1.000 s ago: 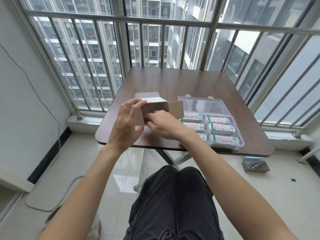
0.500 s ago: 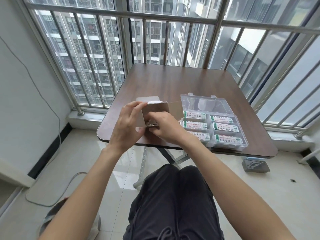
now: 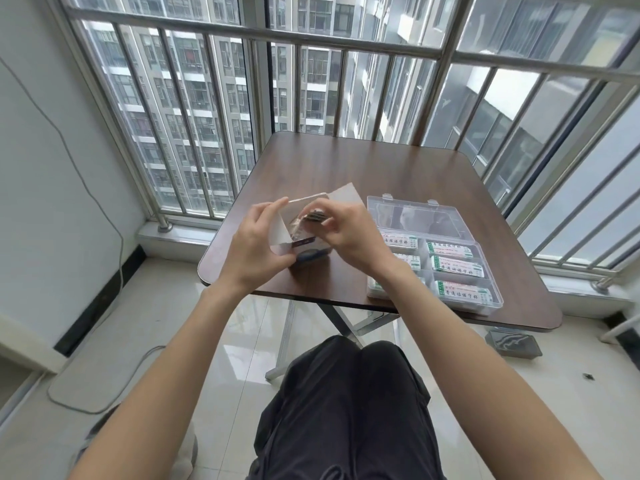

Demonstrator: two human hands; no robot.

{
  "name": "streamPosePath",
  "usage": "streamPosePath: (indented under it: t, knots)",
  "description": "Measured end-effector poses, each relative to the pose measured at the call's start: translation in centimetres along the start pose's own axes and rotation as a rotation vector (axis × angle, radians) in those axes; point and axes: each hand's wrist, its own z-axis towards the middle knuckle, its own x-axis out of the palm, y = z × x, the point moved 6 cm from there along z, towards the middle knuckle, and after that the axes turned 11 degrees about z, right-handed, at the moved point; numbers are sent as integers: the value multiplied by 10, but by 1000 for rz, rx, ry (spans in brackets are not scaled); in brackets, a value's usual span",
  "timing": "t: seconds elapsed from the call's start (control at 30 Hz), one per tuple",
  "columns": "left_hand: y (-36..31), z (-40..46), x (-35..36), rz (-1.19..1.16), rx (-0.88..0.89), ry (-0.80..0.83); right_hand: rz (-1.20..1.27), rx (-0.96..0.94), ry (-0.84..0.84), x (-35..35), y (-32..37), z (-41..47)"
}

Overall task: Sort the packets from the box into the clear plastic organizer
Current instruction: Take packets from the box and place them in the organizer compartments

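A small cardboard box (image 3: pixel 304 252) with open flaps stands near the table's front left edge. My left hand (image 3: pixel 256 244) grips its left side, thumb near the front. My right hand (image 3: pixel 346 230) pinches a small packet (image 3: pixel 308 218) at the box's opening, part of it still inside. To the right lies the clear plastic organizer (image 3: pixel 485 303), lid open and flat behind it. Several white packets with green print (image 3: pixel 457 265) lie in its compartments. My right forearm covers the organizer's near left compartments.
The brown table (image 3: pixel 381 168) stands against a metal window railing (image 3: pixel 311 39). Its far half is bare wood. My knees sit below the front edge. A dark tray (image 3: pixel 512 344) lies on the tiled floor at the right, a cable (image 3: pixel 104 375) at the left.
My right hand has risen from inside the box and now pinches a packet at its opening. The box has tilted so its printed front shows. The camera view dipped slightly.
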Motion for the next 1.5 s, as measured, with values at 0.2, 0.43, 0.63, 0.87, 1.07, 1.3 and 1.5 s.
streamPosePath:
  t: [0.2, 0.43, 0.63, 0.87, 1.07, 1.3, 1.5]
  knots:
    - [18, 16, 1, -20, -166, 117, 31, 29, -142, -16, -4, 27]
    - [36, 34, -1, 4, -255, 172, 499, 161, -412, -41, -18, 33]
    - [33, 31, -17, 256, -208, 240, 751, 285, -515, -58, -43, 12]
    - [-71, 44, -39, -41, 166, 39, 729, 315, -220, -71, -36, -13]
    - [-128, 39, 53, -570, 88, 813, 559, 355, -112, -103, -36, -37]
    - [-147, 26, 91, -671, -90, 739, 220, 417, -251, -125, -61, -61]
    - [-137, 26, 97, -688, -161, 649, 80, 463, -257, -123, -74, -68]
